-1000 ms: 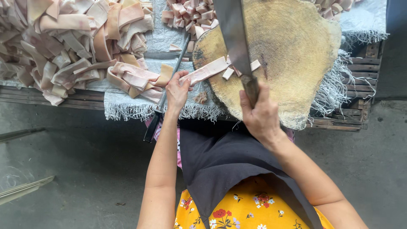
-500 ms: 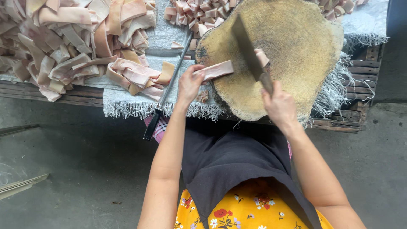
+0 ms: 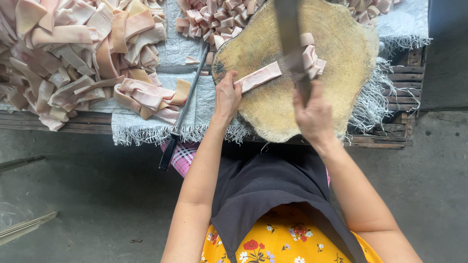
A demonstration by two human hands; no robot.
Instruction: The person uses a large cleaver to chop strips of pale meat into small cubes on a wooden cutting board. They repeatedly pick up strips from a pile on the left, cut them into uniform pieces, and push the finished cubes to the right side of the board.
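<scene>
Since half a second ago the cleaver [image 3: 291, 44] has lifted off the block; its blade now stands raised and blurred over the middle of the round wooden chopping block [image 3: 336, 92]. The strip of pork skin [image 3: 258, 77] has more small cut pieces [image 3: 309, 53] lying beyond its far end than before.

Around: a big heap of uncut strips [image 3: 73, 58] lies on the left on a frayed white woven sack [image 3: 195, 112], which covers a slatted wooden pallet [image 3: 399, 83]. A second pile of small cut pieces [image 3: 219, 17] sits just behind the block. A sharpening steel [image 3: 187, 104] with a dark handle lies between heap and block, its handle hanging over the sack's edge. Nothing lies between the hands and the strip. Below, a dark apron over a yellow flowered garment; grey concrete floor.

Hard to see: the cleaver's top is cut off by the frame edge, and motion blur smears the blade. The handle is mostly hidden inside the fist. The raised blade covers part of the cut pieces.

Hands: left hand [image 3: 226, 95] rests at the block's near-left edge, fingers curled together, tips pressing down the near end of the strip, which lies flat on the block. Right hand [image 3: 312, 114] is closed tight around the cleaver handle, near the block's front edge.
</scene>
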